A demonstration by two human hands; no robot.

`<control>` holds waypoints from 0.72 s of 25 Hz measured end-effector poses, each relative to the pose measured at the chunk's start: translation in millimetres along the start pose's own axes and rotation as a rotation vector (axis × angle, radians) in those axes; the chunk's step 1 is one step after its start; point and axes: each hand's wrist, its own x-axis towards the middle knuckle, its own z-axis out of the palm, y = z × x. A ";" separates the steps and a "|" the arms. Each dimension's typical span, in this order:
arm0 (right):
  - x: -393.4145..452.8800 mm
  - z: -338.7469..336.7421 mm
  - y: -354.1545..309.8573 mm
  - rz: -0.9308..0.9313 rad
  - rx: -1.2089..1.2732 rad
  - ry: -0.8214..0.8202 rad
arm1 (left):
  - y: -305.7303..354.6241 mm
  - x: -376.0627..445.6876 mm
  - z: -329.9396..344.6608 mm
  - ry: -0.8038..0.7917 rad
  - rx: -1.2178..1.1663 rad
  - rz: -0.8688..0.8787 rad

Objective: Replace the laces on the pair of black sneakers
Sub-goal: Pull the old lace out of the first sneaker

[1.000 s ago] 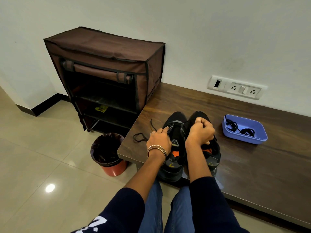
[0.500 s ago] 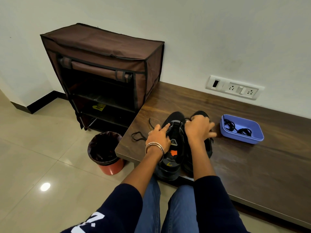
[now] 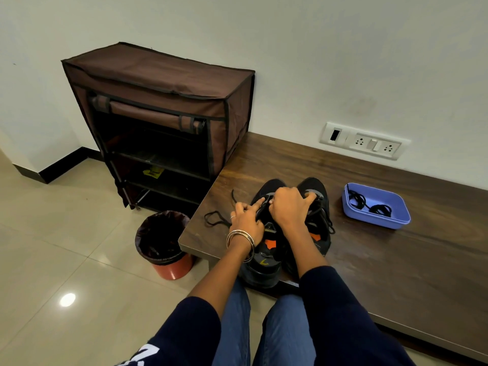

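Two black sneakers with orange patches stand side by side at the front edge of the wooden bench (image 3: 369, 260), toes toward the wall. The left sneaker (image 3: 262, 257) has my left hand (image 3: 247, 220) on its upper, fingers curled round the tongue. My right hand (image 3: 289, 210) lies across both shoes, its fingers curled over the lace area of the right sneaker (image 3: 318, 223), whose black lace still hangs at the side. A loose black lace (image 3: 219, 216) lies on the bench left of the shoes. A blue tray (image 3: 380, 220) holds coiled black laces (image 3: 369, 206).
A brown fabric shoe rack (image 3: 163, 120) stands on the floor left of the bench. A red bin with a black liner (image 3: 165, 241) sits by the bench corner. A socket panel (image 3: 365, 141) is on the wall. My knees sit under the bench edge.
The right sneaker, lifted a second ago, is down beside the left one. My right hand has moved from gripping its tongue to lying across both shoes. My left hand stays on the left sneaker.
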 end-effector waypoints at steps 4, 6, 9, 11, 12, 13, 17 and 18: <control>-1.5 14.1 -3.2 0.196 0.296 0.064 | 0.2 -2.3 -0.2 -0.005 0.001 -0.001; 3.0 15.8 -0.4 0.286 0.438 0.054 | 0.2 -1.4 -0.6 -0.006 -0.005 -0.013; 22.9 4.8 23.5 0.368 0.720 0.130 | -1.4 -0.9 -1.9 0.008 -0.022 -0.020; 35.0 -10.4 37.9 0.278 0.758 0.198 | -1.2 -0.3 -0.4 0.003 -0.003 -0.016; 39.9 -20.7 38.6 0.236 0.718 0.215 | -1.1 -0.9 0.1 0.002 0.007 -0.020; 43.0 -29.4 35.7 0.200 0.616 0.226 | 0.0 -2.1 -0.2 0.001 0.016 -0.026; 33.2 -26.9 11.3 -0.016 0.181 0.164 | 3.2 -3.2 -3.3 0.007 0.055 -0.010; 25.1 -17.3 4.6 -0.068 0.128 0.110 | 2.8 -2.8 -4.5 0.008 0.066 -0.007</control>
